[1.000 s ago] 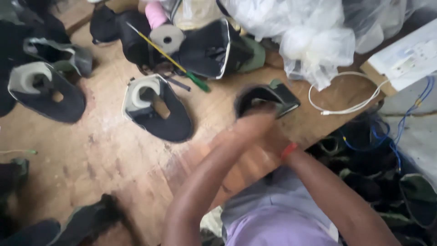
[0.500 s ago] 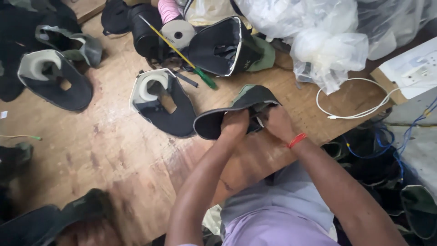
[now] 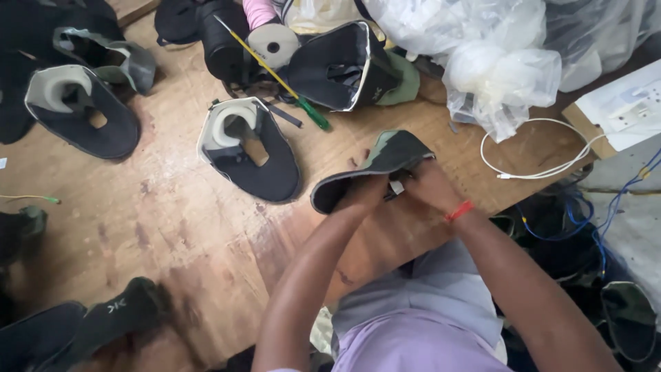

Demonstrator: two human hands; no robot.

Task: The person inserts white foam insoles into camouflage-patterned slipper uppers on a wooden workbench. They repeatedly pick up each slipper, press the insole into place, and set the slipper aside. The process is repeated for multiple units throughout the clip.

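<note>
Head view, both hands gripping dark shoe upper, white box far right

A worn wooden surface fills most of the view — scuffed, stained, evenly lit. At its right edge, clear plastic bags are heaped — a grey floor lies beyond.

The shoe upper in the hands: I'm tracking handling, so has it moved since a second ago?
Yes. The shoe upper has swung left along the table edge, away from the white cable.
</note>
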